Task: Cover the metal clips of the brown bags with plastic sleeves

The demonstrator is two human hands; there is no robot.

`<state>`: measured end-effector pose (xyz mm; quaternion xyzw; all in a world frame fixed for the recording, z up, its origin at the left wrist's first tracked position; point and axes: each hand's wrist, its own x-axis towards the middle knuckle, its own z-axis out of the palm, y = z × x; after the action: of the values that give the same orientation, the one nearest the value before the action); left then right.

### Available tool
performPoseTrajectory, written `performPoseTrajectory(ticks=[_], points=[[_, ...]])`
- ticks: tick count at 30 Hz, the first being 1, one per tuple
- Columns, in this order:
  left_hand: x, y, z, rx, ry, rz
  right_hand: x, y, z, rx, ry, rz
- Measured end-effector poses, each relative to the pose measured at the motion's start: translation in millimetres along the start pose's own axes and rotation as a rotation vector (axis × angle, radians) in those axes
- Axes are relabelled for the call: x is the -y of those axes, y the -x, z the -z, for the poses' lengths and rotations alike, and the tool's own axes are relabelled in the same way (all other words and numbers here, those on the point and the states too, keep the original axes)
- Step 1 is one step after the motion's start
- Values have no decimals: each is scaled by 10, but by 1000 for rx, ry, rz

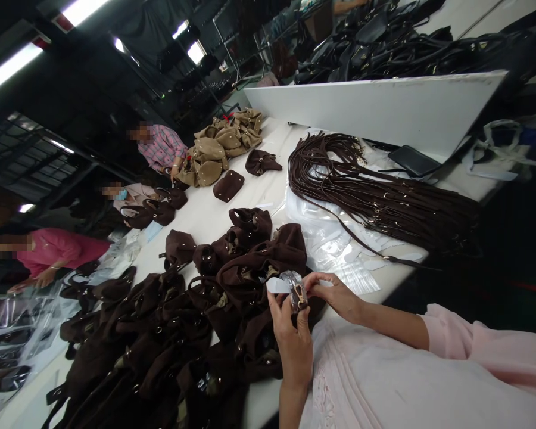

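Both | left hand (295, 342), right hand (336, 296) pinch wrapped clasp (298, 293) | white strip (277, 285) unreadable

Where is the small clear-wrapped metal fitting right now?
Head view, low centre: the small clear-wrapped metal fitting is held by the left hand and right hand, beside dark brown fabric bags.

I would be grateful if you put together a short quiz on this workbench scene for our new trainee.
1. True or false: the left hand and right hand together hold a plastic-wrapped fitting.
2. What lies on the table to the right of the dark brown bags? A) a bundle of brown straps B) a sewing machine C) a stack of boxes
3. What colour is the far heap of bags?

Key: 1 true; 2 A; 3 tan.
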<state>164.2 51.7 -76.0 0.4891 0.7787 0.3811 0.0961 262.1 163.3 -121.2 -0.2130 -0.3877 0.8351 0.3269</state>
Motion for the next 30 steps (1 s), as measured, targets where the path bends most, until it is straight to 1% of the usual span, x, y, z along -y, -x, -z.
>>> performPoseTrajectory(ticks=[3, 5, 7, 9, 11, 13, 15, 16, 18, 20, 22, 24, 26, 28, 30], points=[[43, -19, 2, 51, 3, -6, 36, 33, 22, 7, 266, 62], [73, -19, -5, 91, -3, 0, 37, 79, 30, 21, 338, 71], [102, -2, -17, 133, -34, -7, 35, 135, 37, 39, 360, 67], [127, 29, -35, 161, -93, -29, 41, 188, 50, 88, 358, 41], [140, 63, -54, 144, -185, -64, 49, 222, 76, 167, 327, 15], [132, 89, -67, 120, -285, -112, 43, 236, 112, 245, 244, -28], [104, 100, -73, 124, -373, -169, 12, 235, 146, 288, 157, -105], [85, 99, -73, 135, -407, -203, -10, 235, 157, 282, 133, -147], [45, 94, -74, 151, -434, -284, -56, 237, 162, 225, 128, -205], [12, 93, -76, 156, -390, -337, -80, 246, 142, 155, 126, -228], [-5, 106, -80, 141, -283, -309, -70, 255, 109, 134, 86, -236], [-1, 133, -84, 100, -162, -216, -36, 260, 73, 139, 37, -243], [21, 165, -88, 36, -77, -131, -1, 259, 45, 138, -6, -250], [52, 190, -89, -4, -46, -90, 20, 255, 31, 125, -35, -264], [80, 203, -84, 7, -44, -89, 26, 252, 32, 112, -40, -283]])
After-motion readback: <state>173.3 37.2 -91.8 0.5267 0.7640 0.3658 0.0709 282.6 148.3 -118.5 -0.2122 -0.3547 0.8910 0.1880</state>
